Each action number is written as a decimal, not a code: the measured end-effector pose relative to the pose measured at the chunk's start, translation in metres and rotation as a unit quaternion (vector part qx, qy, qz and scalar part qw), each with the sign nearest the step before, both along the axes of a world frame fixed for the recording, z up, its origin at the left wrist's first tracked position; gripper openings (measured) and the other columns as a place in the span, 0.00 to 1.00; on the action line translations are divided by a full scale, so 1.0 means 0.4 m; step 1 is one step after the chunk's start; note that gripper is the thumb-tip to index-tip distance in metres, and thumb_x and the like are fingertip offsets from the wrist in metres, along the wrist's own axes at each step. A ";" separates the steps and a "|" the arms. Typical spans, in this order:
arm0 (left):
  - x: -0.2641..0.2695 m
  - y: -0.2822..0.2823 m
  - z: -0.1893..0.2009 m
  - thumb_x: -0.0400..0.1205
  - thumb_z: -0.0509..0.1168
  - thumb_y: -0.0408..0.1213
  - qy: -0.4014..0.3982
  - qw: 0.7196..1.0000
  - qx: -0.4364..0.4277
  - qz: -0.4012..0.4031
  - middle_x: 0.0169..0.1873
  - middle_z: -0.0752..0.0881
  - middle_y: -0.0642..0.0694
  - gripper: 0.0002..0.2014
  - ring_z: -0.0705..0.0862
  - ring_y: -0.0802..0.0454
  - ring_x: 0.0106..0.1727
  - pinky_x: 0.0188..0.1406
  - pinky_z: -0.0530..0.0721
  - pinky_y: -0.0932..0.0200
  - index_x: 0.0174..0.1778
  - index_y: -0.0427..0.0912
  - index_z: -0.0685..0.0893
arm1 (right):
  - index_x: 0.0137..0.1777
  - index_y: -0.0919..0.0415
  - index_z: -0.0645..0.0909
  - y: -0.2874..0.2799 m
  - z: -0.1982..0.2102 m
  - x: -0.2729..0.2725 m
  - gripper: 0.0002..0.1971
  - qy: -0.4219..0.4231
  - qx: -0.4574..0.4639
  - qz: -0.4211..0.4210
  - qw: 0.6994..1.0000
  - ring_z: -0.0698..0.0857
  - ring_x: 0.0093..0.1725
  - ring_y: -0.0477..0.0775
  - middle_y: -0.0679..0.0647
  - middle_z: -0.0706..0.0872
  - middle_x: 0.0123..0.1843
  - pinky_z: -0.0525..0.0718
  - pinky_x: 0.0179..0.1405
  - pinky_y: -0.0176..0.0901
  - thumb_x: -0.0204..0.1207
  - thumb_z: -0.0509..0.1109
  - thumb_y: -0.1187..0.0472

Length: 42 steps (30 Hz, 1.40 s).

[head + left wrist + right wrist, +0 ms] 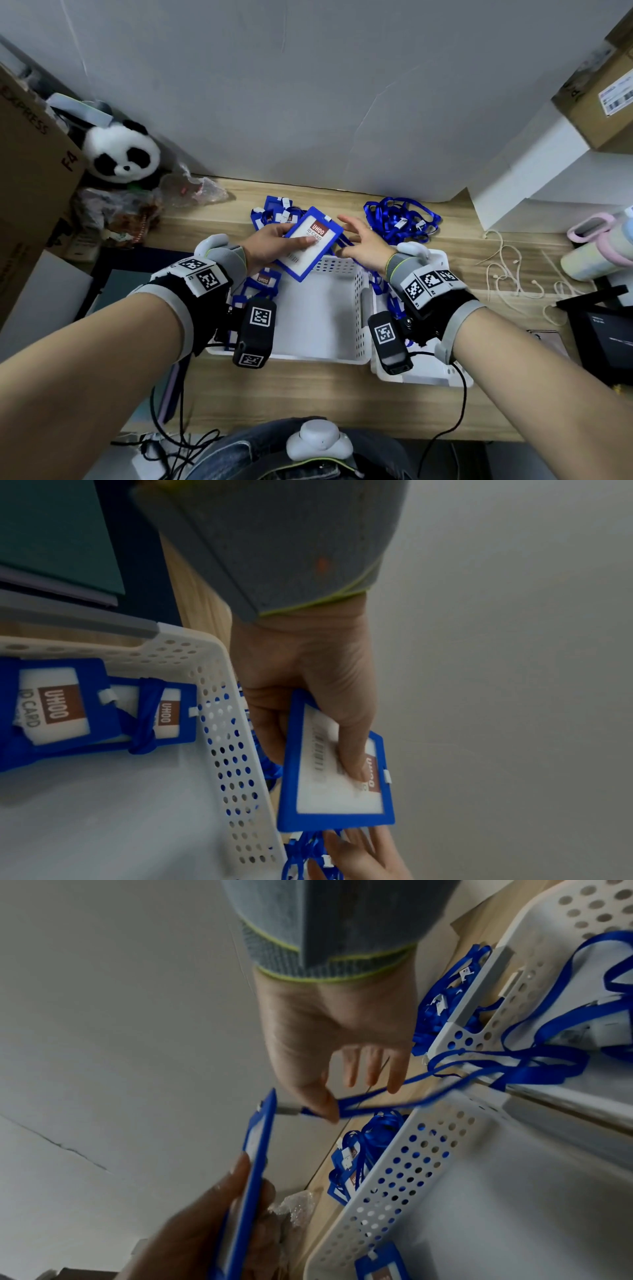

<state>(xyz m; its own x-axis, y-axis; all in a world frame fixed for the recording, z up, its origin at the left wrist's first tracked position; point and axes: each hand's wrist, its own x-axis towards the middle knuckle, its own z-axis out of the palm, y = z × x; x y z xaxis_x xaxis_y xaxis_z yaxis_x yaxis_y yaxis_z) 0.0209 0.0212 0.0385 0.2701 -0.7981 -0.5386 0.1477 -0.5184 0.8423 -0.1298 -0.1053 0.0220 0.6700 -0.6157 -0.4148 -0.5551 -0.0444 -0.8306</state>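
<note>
My left hand [274, 240] grips a blue ID card holder [310, 241] with a white "UHOO ID CARD" insert, thumb on its face, above the far rim of a white perforated basket [359, 301]. The left wrist view shows the holder [339, 799] in the hand [308, 696]. In the right wrist view my right hand [325, 1110] pinches a blue lanyard [377, 1096] beside the holder's clip, its other fingers spread. The strap trails into a second white basket [428, 377]. More holders [263, 279] lie in the first basket's left end.
A heap of blue holders [274, 212] and a tangle of blue lanyards [400, 216] lie on the wooden table behind the baskets. A panda plush [121, 150] and cardboard box [30, 164] stand left; white boxes [531, 178], a bottle [603, 246] and a cord [507, 274] right.
</note>
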 end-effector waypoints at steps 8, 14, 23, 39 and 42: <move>0.016 -0.041 0.060 0.81 0.66 0.36 0.019 0.970 -0.126 0.205 0.38 0.87 0.47 0.01 0.86 0.57 0.30 0.31 0.88 0.60 0.44 0.45 0.82 | 0.47 0.65 0.85 0.010 0.012 0.022 0.10 0.109 0.047 0.116 0.986 0.83 0.30 0.40 0.48 0.88 0.33 0.77 0.35 0.29 0.82 0.63 0.62; 0.037 -0.035 0.067 0.84 0.62 0.38 0.028 0.968 -0.110 0.224 0.40 0.86 0.48 0.03 0.85 0.52 0.38 0.30 0.88 0.58 0.45 0.48 0.80 | 0.48 0.56 0.90 -0.061 0.056 0.003 0.16 0.088 0.027 -0.020 0.996 0.74 0.42 0.51 0.52 0.81 0.45 0.70 0.33 0.38 0.81 0.61 0.54; 0.018 -0.054 0.079 0.88 0.53 0.42 0.024 0.968 -0.112 0.225 0.41 0.84 0.48 0.09 0.83 0.52 0.38 0.37 0.86 0.53 0.48 0.49 0.77 | 0.42 0.55 0.81 -0.053 0.151 0.099 0.14 -0.156 0.062 -0.074 0.983 0.76 0.24 0.40 0.51 0.75 0.30 0.73 0.22 0.27 0.85 0.57 0.64; 0.103 -0.071 -0.033 0.84 0.51 0.21 -0.013 0.969 0.064 0.236 0.68 0.77 0.33 0.21 0.80 0.34 0.64 0.49 0.83 0.46 0.74 0.35 0.66 | 0.69 0.59 0.72 -0.058 -0.018 0.169 0.16 0.011 0.193 -0.068 0.979 0.81 0.51 0.53 0.62 0.81 0.62 0.80 0.42 0.39 0.82 0.62 0.64; 0.119 -0.090 -0.062 0.84 0.51 0.19 -0.004 0.970 0.093 0.226 0.69 0.76 0.32 0.21 0.78 0.32 0.66 0.54 0.83 0.42 0.73 0.33 0.67 | 0.77 0.60 0.61 -0.064 -0.046 0.183 0.23 0.013 0.219 -0.094 0.971 0.85 0.45 0.59 0.64 0.84 0.54 0.81 0.40 0.42 0.83 0.59 0.65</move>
